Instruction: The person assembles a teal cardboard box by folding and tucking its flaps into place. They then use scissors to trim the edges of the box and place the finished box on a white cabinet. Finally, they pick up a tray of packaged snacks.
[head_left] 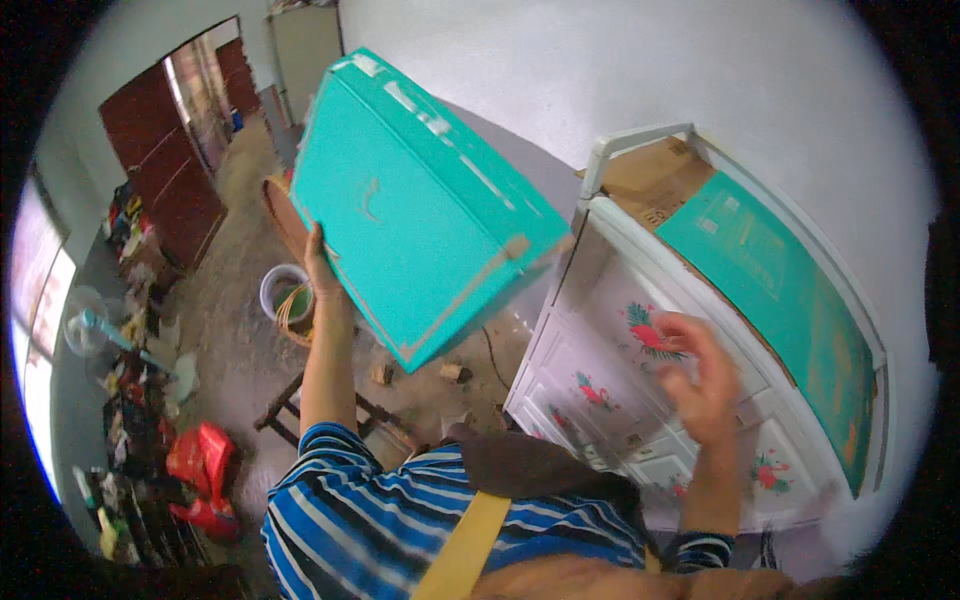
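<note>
A large turquoise cardboard box [410, 210] is held up in front of me, tilted, with scuffed, torn strips along its edges. My left hand [318, 262] grips its left edge, the fingers partly hidden by the box. Apart from the box, my right hand [703, 380] is raised with its fingers bent and separated, slightly smeared, and nothing in it. Behind that hand stands a white cabinet [640, 455] with pink and green floral pictures on its front. On the cabinet's top lies a flattened turquoise cardboard piece [775, 285], beside a brown cardboard piece [660, 178].
A white bucket [272, 295] stands on the floor below my left arm, near a dark wooden frame [280, 415]. Red plastic bags [205, 460] and assorted clutter line the left wall. A brown door [165, 165] stands open at the far left. Small blocks [455, 373] lie below the box.
</note>
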